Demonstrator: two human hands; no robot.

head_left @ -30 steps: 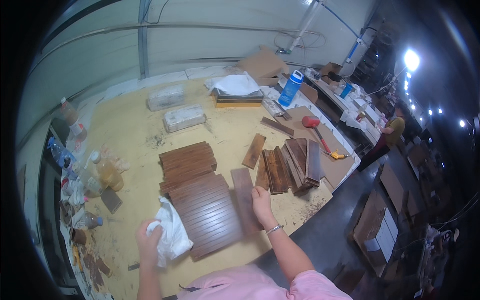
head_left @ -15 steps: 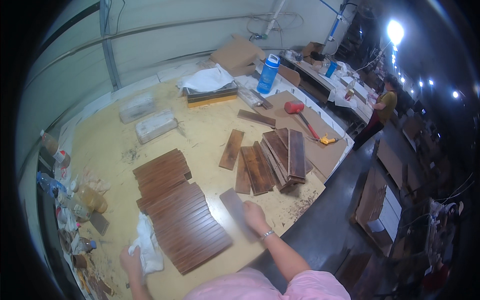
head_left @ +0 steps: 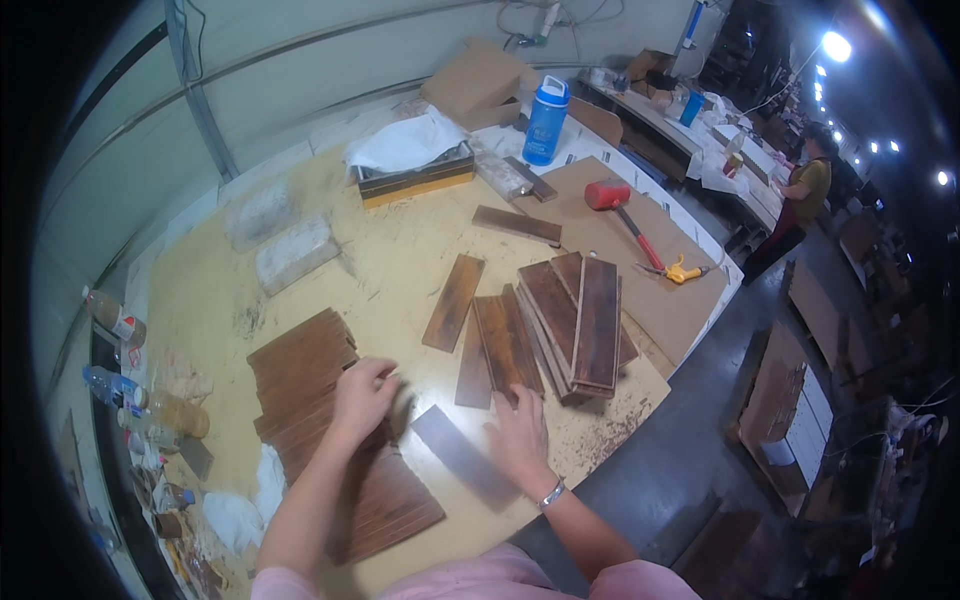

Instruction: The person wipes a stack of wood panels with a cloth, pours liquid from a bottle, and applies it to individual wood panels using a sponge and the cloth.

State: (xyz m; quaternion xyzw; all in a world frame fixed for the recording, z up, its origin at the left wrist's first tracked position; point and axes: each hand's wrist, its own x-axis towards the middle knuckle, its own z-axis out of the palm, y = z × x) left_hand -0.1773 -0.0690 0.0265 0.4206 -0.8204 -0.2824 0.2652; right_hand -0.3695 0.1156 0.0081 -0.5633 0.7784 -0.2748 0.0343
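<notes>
My left hand (head_left: pixel 366 398) hovers at the right edge of a panel of brown wooden strips (head_left: pixel 308 378), its fingers loosely curled and apart with nothing visible in them. My right hand (head_left: pixel 518 438) reaches to the lower end of a worn brown plank (head_left: pixel 508 342) in the loose pile; its spread fingertips touch or nearly touch that end. Between both hands a greyish plank (head_left: pixel 462 455) lies flat on the table, held by neither. A white cloth (head_left: pixel 236 518) rests left of the panel, partly behind my left forearm.
More planks (head_left: pixel 597 325) are stacked at right. Beyond them lie a red mallet (head_left: pixel 607 196) and a yellow air gun (head_left: pixel 684 269) on cardboard. A blue bottle (head_left: pixel 546 125) and a cloth-topped box (head_left: pixel 415 182) stand at the back. Several bottles (head_left: pixel 175 413) line the left edge. Another person (head_left: pixel 808 190) works far right.
My left hand has let go of the white cloth and moved up and right over the panel. My right hand has released the greyish plank and moved to the pile.
</notes>
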